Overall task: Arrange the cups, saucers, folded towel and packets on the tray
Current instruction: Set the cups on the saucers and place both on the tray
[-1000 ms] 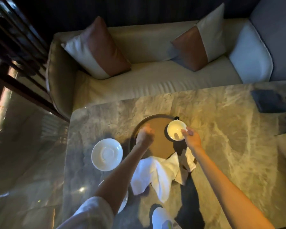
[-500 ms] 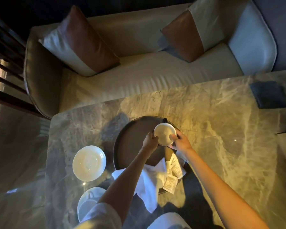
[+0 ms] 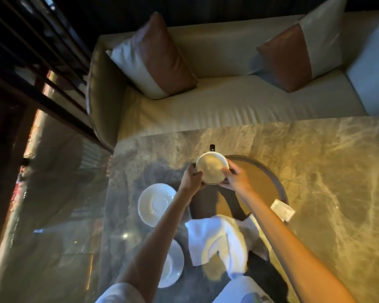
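Note:
Both hands hold a white cup (image 3: 212, 167) with a dark handle, raised over the far left rim of the round dark tray (image 3: 269, 184). My left hand (image 3: 192, 179) grips its left side and my right hand (image 3: 236, 179) its right side. A white saucer (image 3: 157, 204) lies on the marble table left of the tray. A second saucer (image 3: 173, 264) sits nearer me, partly hidden by my left arm. A crumpled white towel (image 3: 221, 241) drapes over the tray's near edge. One white packet (image 3: 282, 209) rests on the tray's right rim.
The marble table (image 3: 326, 171) stretches to the right. Behind it stands a beige sofa (image 3: 228, 106) with two brown-and-white cushions. Dark wooden slats (image 3: 31, 62) rise at the left beside a glossy floor. Something white (image 3: 243, 289) shows at the bottom edge.
The cup has risen off the tray toward its far left edge, held in both hands throughout. The view has swung, shifting the table to the right in the frame.

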Available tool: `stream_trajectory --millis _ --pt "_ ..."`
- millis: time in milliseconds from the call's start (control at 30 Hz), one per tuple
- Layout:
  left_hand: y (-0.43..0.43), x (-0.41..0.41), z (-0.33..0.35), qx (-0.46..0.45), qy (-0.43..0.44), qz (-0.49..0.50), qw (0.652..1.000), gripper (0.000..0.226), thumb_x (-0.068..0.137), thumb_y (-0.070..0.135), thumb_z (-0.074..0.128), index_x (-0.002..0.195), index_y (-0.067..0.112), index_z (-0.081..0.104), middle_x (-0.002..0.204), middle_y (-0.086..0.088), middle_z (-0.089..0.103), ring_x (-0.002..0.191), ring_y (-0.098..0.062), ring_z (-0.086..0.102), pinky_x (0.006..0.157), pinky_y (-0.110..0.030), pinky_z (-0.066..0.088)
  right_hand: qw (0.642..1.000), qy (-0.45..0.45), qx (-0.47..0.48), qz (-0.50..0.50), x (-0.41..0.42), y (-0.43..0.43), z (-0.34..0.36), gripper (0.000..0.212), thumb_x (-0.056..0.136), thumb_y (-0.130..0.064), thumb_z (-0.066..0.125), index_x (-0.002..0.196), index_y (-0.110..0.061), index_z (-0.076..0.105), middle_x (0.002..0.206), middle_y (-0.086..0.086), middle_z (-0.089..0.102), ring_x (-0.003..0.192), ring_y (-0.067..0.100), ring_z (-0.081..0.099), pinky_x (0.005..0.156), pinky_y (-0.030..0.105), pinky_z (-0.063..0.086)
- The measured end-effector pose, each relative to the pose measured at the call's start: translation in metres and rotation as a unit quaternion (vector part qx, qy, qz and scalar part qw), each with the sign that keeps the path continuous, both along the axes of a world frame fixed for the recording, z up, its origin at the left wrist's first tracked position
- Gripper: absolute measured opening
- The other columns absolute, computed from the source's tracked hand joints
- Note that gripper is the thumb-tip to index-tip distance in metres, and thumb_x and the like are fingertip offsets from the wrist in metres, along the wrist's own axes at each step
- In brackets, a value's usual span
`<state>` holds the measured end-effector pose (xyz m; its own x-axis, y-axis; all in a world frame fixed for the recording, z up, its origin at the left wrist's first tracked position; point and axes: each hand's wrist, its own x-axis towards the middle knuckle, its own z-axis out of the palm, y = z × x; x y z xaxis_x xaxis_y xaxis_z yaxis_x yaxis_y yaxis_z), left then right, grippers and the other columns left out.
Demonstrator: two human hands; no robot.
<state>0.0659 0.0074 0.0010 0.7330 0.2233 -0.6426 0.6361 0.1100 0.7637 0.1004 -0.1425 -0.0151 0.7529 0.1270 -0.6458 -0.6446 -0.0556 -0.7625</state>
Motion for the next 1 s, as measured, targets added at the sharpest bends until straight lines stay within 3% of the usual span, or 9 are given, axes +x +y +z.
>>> stream_trajectory --millis 100,200,333,400,500,567,667,800,1000 --pt "0.054 -0.030 -0.004 0.006 0.021 0.052 0.998 0.035 0.094 -0.002 0.040 0.129 0.003 0.045 0.118 -0.016 0.050 0.104 -0.031 0.059 0.066 -0.039 0.059 0.999 0.015 -0.005 0.034 -0.021 0.065 0.002 0.030 0.102 -0.008 0.045 0.120 -0.029 0.056 0.114 0.008 0.057 0.103 0.031 0.059 0.050 0.020 0.058" --pt "0.091 -0.065 -0.012 0.020 0.065 0.079 0.995 0.028 0.096 0.001 0.040 0.124 0.004 0.044 0.110 -0.018 0.051 0.081 -0.022 0.059 0.060 -0.033 0.055 0.998 0.023 -0.016 0.061 -0.051 0.107 -0.001 0.026 0.103 -0.010 0.044 0.118 -0.028 0.054 0.116 0.012 0.059 0.102 0.031 0.061 0.056 0.025 0.059" --pt "0.116 -0.097 -0.026 -0.002 0.118 0.095 0.988 0.037 0.095 -0.005 0.035 0.132 0.000 0.037 0.130 -0.024 0.042 0.111 -0.037 0.047 0.078 -0.056 0.053 0.991 0.047 -0.041 0.123 -0.085 0.128 -0.017 0.037 0.102 -0.013 0.047 0.139 -0.012 0.051 0.099 0.006 0.061 0.082 0.020 0.063 0.063 0.026 0.059" --pt "0.120 -0.109 -0.029 0.002 0.134 0.085 0.987 0.038 0.095 -0.004 0.033 0.133 0.001 0.035 0.129 -0.019 0.039 0.114 -0.037 0.043 0.078 -0.055 0.053 0.986 0.065 -0.058 0.139 -0.095 0.134 -0.023 0.042 0.102 -0.013 0.049 0.143 -0.009 0.046 0.094 0.004 0.056 0.076 0.014 0.057 0.066 0.026 0.058" --pt "0.123 -0.123 -0.034 0.013 0.138 0.068 0.988 0.039 0.094 -0.003 0.031 0.133 0.002 0.033 0.120 -0.015 0.039 0.107 -0.032 0.046 0.062 -0.037 0.053 0.983 0.074 -0.076 0.149 -0.105 0.139 -0.028 0.045 0.101 -0.016 0.051 0.146 -0.011 0.043 0.118 0.008 0.054 0.095 0.022 0.060 0.084 0.040 0.059" --pt "0.125 -0.129 -0.037 0.021 0.141 0.060 0.988 0.038 0.094 -0.002 0.031 0.132 0.001 0.034 0.120 -0.018 0.043 0.103 -0.032 0.049 0.060 -0.036 0.054 0.983 0.075 -0.079 0.149 -0.109 0.142 -0.030 0.045 0.101 -0.017 0.051 0.146 -0.014 0.045 0.123 0.009 0.057 0.103 0.025 0.061 0.088 0.044 0.059" --pt "0.130 -0.136 -0.040 0.046 0.145 0.036 0.988 0.039 0.094 -0.001 0.033 0.133 0.000 0.036 0.121 -0.023 0.050 0.099 -0.035 0.055 0.066 -0.043 0.056 0.982 0.080 -0.083 0.151 -0.115 0.145 -0.030 0.045 0.101 -0.017 0.051 0.145 -0.016 0.045 0.131 0.012 0.057 0.114 0.031 0.061 0.088 0.045 0.059" --pt "0.137 -0.142 -0.041 0.075 0.156 -0.008 0.985 0.043 0.093 -0.003 0.037 0.136 0.000 0.034 0.133 -0.024 0.047 0.118 -0.042 0.051 0.088 -0.056 0.054 0.982 0.091 -0.075 0.147 -0.122 0.146 -0.033 0.043 0.100 -0.014 0.053 0.142 -0.017 0.049 0.129 0.010 0.055 0.113 0.028 0.057 0.085 0.042 0.060" --pt "0.136 -0.146 -0.039 0.104 0.145 -0.039 0.983 0.042 0.096 0.001 0.040 0.138 0.002 0.033 0.137 -0.024 0.045 0.122 -0.037 0.049 0.084 -0.041 0.054 0.983 0.089 -0.077 0.143 -0.125 0.146 -0.034 0.045 0.100 -0.014 0.052 0.144 -0.020 0.047 0.129 0.007 0.053 0.115 0.028 0.055 0.084 0.040 0.060"
